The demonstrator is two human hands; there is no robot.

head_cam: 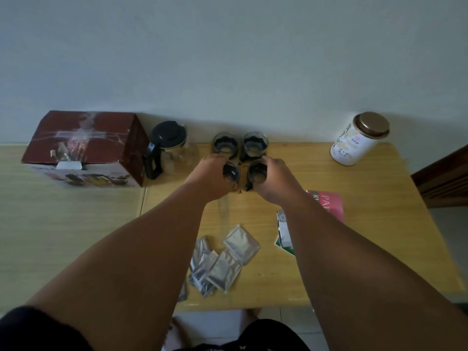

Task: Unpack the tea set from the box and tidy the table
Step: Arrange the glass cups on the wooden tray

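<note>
glass cups (255, 145) | left grip (211, 177), right grip (274, 179) each clasping one

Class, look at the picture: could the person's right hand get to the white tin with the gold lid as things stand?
Probably yes. The tin stands alone at the table's far right corner, nothing lying between. But the right hand is wrapped round a cup, so it must let go first.

- Left hand (211, 177): arm extended forward, fingers curled closed around a glass cup (231, 172).
- Right hand (274, 178): arm extended alongside, fingers wrapped around a second cup (257, 172).
</note>
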